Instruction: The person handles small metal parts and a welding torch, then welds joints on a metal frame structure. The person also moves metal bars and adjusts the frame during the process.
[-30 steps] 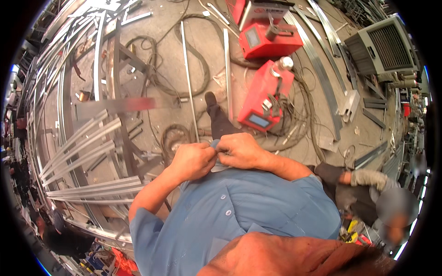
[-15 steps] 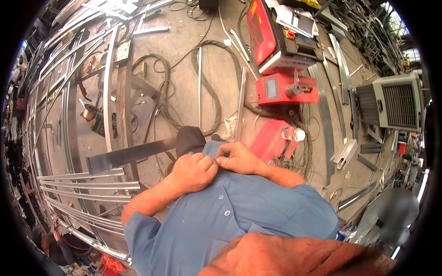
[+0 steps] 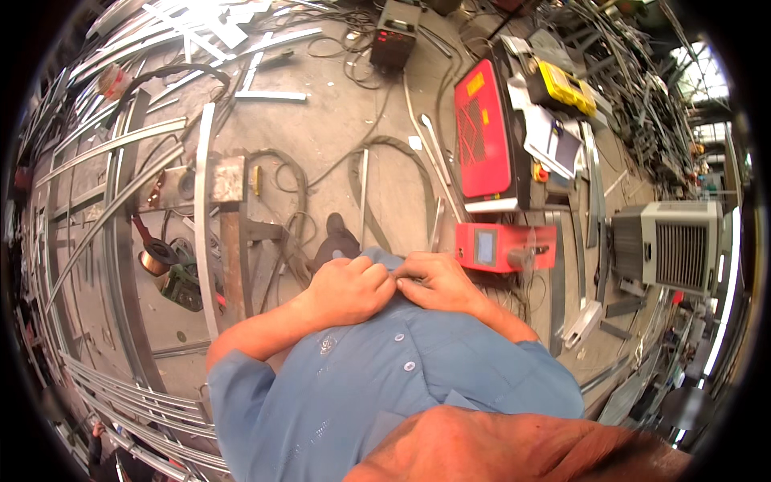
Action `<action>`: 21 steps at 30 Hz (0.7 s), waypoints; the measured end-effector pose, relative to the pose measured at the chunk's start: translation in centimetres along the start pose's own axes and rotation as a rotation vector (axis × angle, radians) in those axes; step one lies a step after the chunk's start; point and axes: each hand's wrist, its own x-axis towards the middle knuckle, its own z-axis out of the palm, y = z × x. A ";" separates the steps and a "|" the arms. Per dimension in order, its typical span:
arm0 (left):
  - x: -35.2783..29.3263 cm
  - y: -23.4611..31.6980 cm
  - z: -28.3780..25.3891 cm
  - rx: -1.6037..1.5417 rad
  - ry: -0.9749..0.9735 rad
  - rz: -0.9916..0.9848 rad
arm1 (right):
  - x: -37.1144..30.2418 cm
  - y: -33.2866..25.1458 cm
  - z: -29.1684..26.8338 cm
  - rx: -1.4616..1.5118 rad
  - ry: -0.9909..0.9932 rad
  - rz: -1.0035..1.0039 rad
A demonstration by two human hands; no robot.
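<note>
Both hands meet at the lower front of my blue shirt (image 3: 353, 386). My left hand (image 3: 353, 289) is closed, its knuckles up and its fingertips curled in against the shirt's front edge. Right beside it, my right hand (image 3: 434, 281) pinches the same edge between thumb and bent fingers. Whether a button lies between the fingertips cannot be seen. Two pale buttons (image 3: 399, 337) show higher up the shirt, apart from the hands. Beyond the hands, one dark shoe (image 3: 336, 225) and a dark trouser leg show.
A red machine (image 3: 486, 128) and a smaller red unit with a screen (image 3: 486, 247) stand ahead right. A grey air cooler (image 3: 679, 245) is farther right. Metal frames and bars (image 3: 206, 217) fill the left side. Cables (image 3: 301, 189) loop across the floor, with a yellow case (image 3: 566, 88) behind.
My view has shifted, bringing more of the floor ahead into sight; the red machines sit lower in the picture. Both hands stay together at the shirt, the right one slightly shifted.
</note>
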 end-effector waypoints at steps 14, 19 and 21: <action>8.8 -30.7 -3.6 -0.081 -0.262 -0.298 | 34.9 0.1 -9.3 -0.252 -0.137 -0.269; 12.7 -43.0 -2.8 -0.057 -0.146 -0.346 | 49.8 2.7 -14.4 -0.077 -0.272 -0.297; 14.9 -47.3 -3.2 -0.019 -0.098 -0.345 | 55.2 3.1 -16.5 0.016 -0.322 -0.277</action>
